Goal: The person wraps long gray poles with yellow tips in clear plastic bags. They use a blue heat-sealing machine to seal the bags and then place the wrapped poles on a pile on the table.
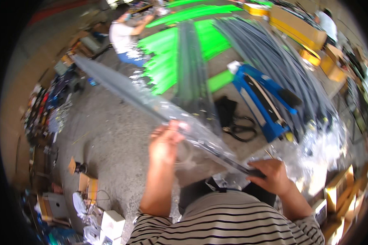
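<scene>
A long, thin dark grey strip (124, 92) slants from the upper left down toward my body, with a clear plastic sleeve (200, 130) around part of it. Midway along, my left hand (165, 141) is closed on it, fingertips pinching the strip and film. My right hand (270, 174) grips its near dark end in a closed fist. Just beyond my right hand, a blue hand-lever heat sealer (270, 128) lies on the table. Motion blur softens the strip's edges and the fingers.
Bundled dark grey strips (265, 57) and bright green strips (163, 53) cover the table. Crumpled clear film (315, 143) hangs at the right. A black cable (243, 130) lies beside the sealer. A person in white (122, 34) sits at the far left. Cardboard boxes (296, 26) stand at the back right.
</scene>
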Available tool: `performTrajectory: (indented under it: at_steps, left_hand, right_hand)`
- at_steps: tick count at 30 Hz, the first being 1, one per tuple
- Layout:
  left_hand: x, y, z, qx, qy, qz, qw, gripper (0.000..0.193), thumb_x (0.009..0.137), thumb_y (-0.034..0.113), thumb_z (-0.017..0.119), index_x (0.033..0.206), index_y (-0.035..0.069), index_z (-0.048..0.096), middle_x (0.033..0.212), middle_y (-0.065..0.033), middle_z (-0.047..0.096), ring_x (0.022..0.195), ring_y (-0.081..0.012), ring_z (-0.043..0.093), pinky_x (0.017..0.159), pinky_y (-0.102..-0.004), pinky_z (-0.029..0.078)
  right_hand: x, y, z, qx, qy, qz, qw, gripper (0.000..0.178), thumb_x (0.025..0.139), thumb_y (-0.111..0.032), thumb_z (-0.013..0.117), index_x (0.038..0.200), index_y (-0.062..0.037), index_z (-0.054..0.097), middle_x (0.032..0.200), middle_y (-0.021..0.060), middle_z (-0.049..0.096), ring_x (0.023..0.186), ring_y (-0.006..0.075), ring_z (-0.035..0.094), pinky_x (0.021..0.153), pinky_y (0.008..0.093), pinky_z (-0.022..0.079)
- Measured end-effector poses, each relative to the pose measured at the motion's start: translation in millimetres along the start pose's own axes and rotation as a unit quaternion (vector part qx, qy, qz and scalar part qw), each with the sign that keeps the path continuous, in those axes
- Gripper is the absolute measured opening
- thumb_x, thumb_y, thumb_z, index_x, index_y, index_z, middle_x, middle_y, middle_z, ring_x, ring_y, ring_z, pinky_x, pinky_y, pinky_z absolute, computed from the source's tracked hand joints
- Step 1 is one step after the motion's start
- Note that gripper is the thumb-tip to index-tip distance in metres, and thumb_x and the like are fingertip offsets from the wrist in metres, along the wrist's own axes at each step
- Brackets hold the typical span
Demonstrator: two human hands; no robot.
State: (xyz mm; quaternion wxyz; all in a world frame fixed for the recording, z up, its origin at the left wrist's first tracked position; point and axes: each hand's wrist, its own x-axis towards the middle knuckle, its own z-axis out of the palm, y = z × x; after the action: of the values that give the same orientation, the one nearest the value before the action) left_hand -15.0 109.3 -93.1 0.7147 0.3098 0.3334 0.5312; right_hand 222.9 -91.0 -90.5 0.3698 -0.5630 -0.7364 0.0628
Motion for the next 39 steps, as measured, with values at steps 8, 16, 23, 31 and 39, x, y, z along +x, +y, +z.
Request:
performTrajectory:
  at_steps: [8, 16, 23, 31, 39]
  left_hand:
    - [17, 46, -49, 0.022, 0.043, 0.066, 0.997, 0.015, 0.082, 0.014, 0.060, 0.092, 0.002, 0.057, 0.089, -0.0080, 0.062, 0.082, -0.0143, 0.060, 0.071, -0.0269, 0.051]
    - [11, 47, -73, -0.013, 0.074, 0.055, 0.996, 0.017, 0.083, 0.015, 0.059, 0.095, 0.003, 0.057, 0.089, -0.0046, 0.062, 0.077, -0.0102, 0.058, 0.066, -0.0213, 0.049]
    - [12, 60, -101, -0.070, 0.037, 0.087, 0.993, 0.021, 0.087, 0.012, 0.053, 0.102, -0.002, 0.055, 0.101, -0.0131, 0.060, 0.092, -0.0186, 0.059, 0.078, -0.0285, 0.051]
    - [11, 58, -117, -0.064, -0.029, 0.058, 0.996, 0.022, 0.086, 0.013, 0.053, 0.102, -0.003, 0.054, 0.099, -0.0130, 0.061, 0.092, -0.0182, 0.059, 0.080, -0.0292, 0.050]
    - [12, 64, -119, -0.077, 0.009, 0.079, 0.994, 0.023, 0.086, 0.011, 0.053, 0.102, -0.005, 0.053, 0.102, -0.0145, 0.059, 0.097, -0.0205, 0.057, 0.087, -0.0318, 0.048]
  right_hand:
    - [-23, 25, -40, 0.223, 0.275, 0.289, 0.889, 0.025, 0.084, -0.011, 0.057, 0.102, 0.0053, 0.055, 0.092, 0.0136, 0.063, 0.090, 0.0170, 0.060, 0.078, 0.0271, 0.045]
    - [-7, 24, -21, 0.374, 0.284, 0.364, 0.805, 0.025, 0.082, -0.015, 0.062, 0.097, 0.0052, 0.059, 0.085, 0.0079, 0.062, 0.074, 0.0110, 0.055, 0.068, 0.0244, 0.045]
    - [-13, 34, -39, 0.377, 0.359, 0.277, 0.808, 0.014, 0.082, -0.011, 0.061, 0.081, 0.0023, 0.062, 0.071, 0.0046, 0.061, 0.064, 0.0083, 0.054, 0.061, 0.0207, 0.043]
    - [-15, 35, -43, 0.261, 0.452, 0.249, 0.815, 0.013, 0.082, -0.008, 0.060, 0.089, 0.0029, 0.060, 0.074, 0.0043, 0.061, 0.066, 0.0086, 0.054, 0.062, 0.0213, 0.043]
    - [-17, 37, -55, 0.179, 0.273, 0.174, 0.929, 0.019, 0.072, -0.003, 0.069, 0.089, -0.0004, 0.063, 0.091, 0.0095, 0.061, 0.074, 0.0133, 0.059, 0.068, 0.0226, 0.047]
